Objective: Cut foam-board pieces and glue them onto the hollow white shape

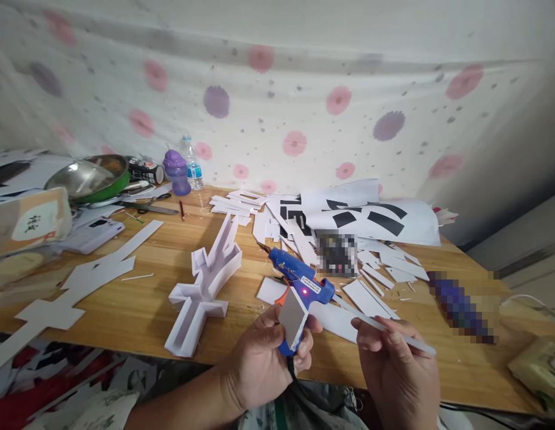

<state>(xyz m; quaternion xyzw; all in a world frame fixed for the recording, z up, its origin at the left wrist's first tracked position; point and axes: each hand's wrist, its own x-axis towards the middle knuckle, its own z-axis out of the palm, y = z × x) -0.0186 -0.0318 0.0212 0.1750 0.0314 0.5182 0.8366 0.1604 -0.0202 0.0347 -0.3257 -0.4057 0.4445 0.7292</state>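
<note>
My left hand (268, 352) is wrapped round the handle of a blue hot glue gun (291, 267), whose nozzle points to the upper left. A red light glows on its side. Under my left thumb a small white foam board piece (293, 316) is pressed against the gun. Between the fingers of my right hand (396, 364) is a long whitish glue stick (371, 322), its front end at the rear of the gun. How far it sits inside, I cannot tell. A white hollow foam board shape (203, 292) with raised walls stands on the wooden table (138, 310), left of the gun.
A flat white cutout (75, 292) lies at the left. White scraps (380, 269) and printed sheets (371, 212) cover the back right. A purple cup (176, 173), a water bottle (193, 167), scissors (154, 203) and a green pan (111, 185) are at the back left.
</note>
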